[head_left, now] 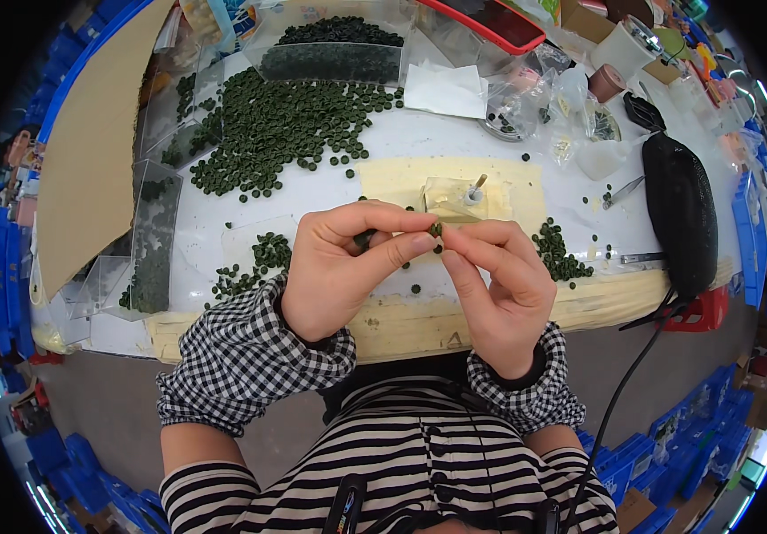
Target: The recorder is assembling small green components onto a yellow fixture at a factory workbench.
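Observation:
A small dark green round piece (pixel 436 230) is between the fingertips of both my hands, above the near part of the table. My left hand (pixel 335 267) pinches it between thumb and index finger. Another green piece (pixel 364 238) shows in the curl of my left fingers. My right hand (pixel 504 289) is closed at the same piece from the other side, its index fingertip against it and its thumb just below. Just beyond my hands, a small fixture with an upright pin (pixel 476 189) stands on a taped yellowish patch (pixel 383 178).
A large heap of green pieces (pixel 277 129) spreads at the far left, before a clear bin (pixel 330 62). Smaller piles lie left (pixel 268 254) and right (pixel 561 254). Tweezers (pixel 624 191) and a black bag-like object (pixel 677 214) lie right. Cardboard (pixel 90 151) leans left.

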`<state>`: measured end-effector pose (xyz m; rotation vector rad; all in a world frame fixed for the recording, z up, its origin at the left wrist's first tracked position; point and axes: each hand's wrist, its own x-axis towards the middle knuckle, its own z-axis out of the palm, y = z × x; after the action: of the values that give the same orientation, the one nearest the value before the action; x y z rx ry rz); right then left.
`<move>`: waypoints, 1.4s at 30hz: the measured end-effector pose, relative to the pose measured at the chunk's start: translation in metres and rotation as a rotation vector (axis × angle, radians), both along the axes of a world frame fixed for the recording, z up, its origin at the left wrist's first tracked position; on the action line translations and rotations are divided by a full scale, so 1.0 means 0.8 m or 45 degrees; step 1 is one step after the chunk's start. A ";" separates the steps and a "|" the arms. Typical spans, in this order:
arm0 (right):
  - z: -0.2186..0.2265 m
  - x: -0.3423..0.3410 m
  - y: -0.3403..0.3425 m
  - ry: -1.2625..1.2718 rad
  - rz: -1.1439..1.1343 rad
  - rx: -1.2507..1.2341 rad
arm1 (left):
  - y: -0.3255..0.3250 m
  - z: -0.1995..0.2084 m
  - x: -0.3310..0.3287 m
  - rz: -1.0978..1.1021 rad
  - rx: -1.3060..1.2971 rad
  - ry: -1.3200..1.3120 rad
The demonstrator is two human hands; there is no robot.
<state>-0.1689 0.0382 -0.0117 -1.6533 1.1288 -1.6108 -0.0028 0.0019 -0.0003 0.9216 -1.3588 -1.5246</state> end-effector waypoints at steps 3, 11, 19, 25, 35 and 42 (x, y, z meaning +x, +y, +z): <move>0.002 0.000 0.000 0.019 0.019 0.001 | -0.002 -0.005 -0.002 0.023 -0.049 0.049; 0.004 -0.006 0.001 0.075 0.126 0.001 | -0.003 -0.009 0.000 -0.014 -0.153 0.068; 0.002 -0.012 -0.001 0.075 0.139 0.002 | -0.006 -0.008 0.001 -0.060 -0.163 0.056; 0.002 -0.012 -0.002 0.102 0.088 -0.005 | -0.006 -0.001 0.002 -0.067 -0.096 -0.051; 0.000 -0.011 -0.001 0.125 0.070 -0.028 | -0.005 0.004 0.002 -0.056 -0.058 -0.083; -0.003 -0.015 -0.002 0.161 0.129 -0.049 | -0.004 -0.001 0.003 -0.069 -0.115 -0.067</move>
<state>-0.1811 0.0367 -0.0144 -1.8294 1.0633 -1.4908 -0.0006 -0.0014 -0.0015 0.8800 -1.4888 -1.4762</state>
